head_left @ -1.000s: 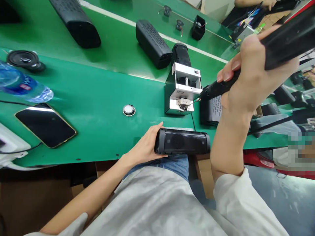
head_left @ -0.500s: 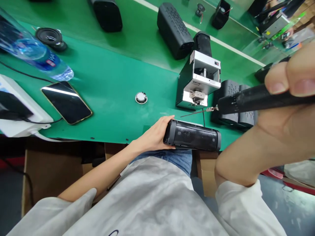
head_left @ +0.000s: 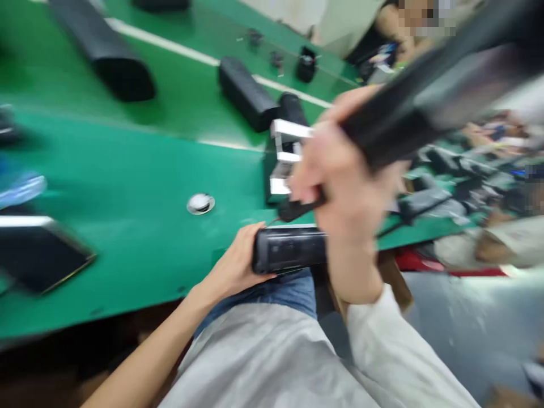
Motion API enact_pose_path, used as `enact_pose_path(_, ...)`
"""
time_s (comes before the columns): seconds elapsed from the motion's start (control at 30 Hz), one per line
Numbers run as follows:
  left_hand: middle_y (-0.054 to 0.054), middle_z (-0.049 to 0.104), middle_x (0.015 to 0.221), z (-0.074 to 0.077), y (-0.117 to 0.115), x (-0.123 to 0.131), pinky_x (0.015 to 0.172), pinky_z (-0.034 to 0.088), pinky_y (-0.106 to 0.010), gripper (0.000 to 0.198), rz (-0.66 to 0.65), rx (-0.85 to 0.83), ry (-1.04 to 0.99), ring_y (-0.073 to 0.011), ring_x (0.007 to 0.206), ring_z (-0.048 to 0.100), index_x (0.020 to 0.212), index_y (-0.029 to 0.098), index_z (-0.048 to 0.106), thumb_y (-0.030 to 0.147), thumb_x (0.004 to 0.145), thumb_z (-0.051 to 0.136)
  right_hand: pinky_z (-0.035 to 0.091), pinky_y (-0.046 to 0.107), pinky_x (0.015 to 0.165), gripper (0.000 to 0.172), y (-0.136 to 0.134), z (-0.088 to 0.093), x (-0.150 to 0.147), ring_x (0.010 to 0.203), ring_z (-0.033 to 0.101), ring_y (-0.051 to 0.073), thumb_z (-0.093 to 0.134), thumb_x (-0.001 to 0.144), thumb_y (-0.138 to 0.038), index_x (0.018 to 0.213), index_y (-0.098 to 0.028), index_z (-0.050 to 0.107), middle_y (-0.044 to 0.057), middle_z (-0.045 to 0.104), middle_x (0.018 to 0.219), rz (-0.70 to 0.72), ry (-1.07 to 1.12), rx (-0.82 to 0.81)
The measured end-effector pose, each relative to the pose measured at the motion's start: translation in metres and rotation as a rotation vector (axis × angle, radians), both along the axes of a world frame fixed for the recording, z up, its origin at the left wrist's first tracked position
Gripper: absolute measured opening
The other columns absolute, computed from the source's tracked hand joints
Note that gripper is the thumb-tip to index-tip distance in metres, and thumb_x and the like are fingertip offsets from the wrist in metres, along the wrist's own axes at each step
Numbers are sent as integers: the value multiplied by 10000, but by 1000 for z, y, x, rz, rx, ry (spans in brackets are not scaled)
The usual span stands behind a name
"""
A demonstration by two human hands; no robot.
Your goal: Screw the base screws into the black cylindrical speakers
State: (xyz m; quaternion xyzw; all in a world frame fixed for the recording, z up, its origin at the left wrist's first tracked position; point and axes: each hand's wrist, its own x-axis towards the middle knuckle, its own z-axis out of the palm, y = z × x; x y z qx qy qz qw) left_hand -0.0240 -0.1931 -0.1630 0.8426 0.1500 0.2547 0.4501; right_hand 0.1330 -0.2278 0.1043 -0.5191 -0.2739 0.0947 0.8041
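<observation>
My left hand (head_left: 238,255) grips the left end of a black speaker (head_left: 289,249) lying at the table's front edge, thumb and fingers on opposite sides. In my right hand (head_left: 344,181), blurred by motion, is a black electric screwdriver (head_left: 425,96), its body rising toward the upper right. The screwdriver's thin bit points down at the speaker's far left corner, close to my left fingertips; whether it touches cannot be made out. My right wrist hides the speaker's right end. Behind stands a silver and black screw feeder (head_left: 276,170), partly covered by my right hand.
A small round metal-rimmed part (head_left: 200,203) lies on the green table (head_left: 140,187). To the left are a phone (head_left: 42,255) and a plastic bottle (head_left: 21,187). Black speaker housings (head_left: 246,93) stand farther back. Other people (head_left: 395,28) are at the upper right.
My right hand has swung left and down with the screwdriver, bringing its bit to the speaker's left corner. My left hand keeps its hold on the speaker. The view has shifted right.
</observation>
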Motion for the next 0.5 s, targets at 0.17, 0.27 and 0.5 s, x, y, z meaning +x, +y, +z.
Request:
enact_pose_path(0.17, -174, 653, 1419, -20, 13, 7, 1053, 668, -718, 853, 101, -11, 43, -495, 1335, 703, 1542, 230, 489, 497, 862, 931, 360, 305, 496, 613, -11, 0, 26, 705, 687, 143, 930, 787, -764, 603, -241, 668, -19, 629, 669, -4, -225, -84)
enact_pose_path(0.27, -129, 670, 1310, -23, 16, 7, 941, 709, -634, 739, 75, 6, 58, -455, 1227, 743, 1431, 235, 522, 544, 878, 901, 414, 296, 526, 634, 0, -20, 28, 719, 649, 149, 938, 738, -792, 649, -233, 652, -14, 596, 668, 123, -269, -166)
enact_pose_path(0.5, -112, 679, 1270, -17, 13, 5, 872, 716, -579, 723, 120, 4, 74, -421, 1130, 766, 1378, 238, 537, 549, 843, 911, 483, 328, 589, 575, 32, -73, 13, 650, 508, 127, 950, 688, -671, 718, -247, 563, -32, 563, 702, 723, -127, -263)
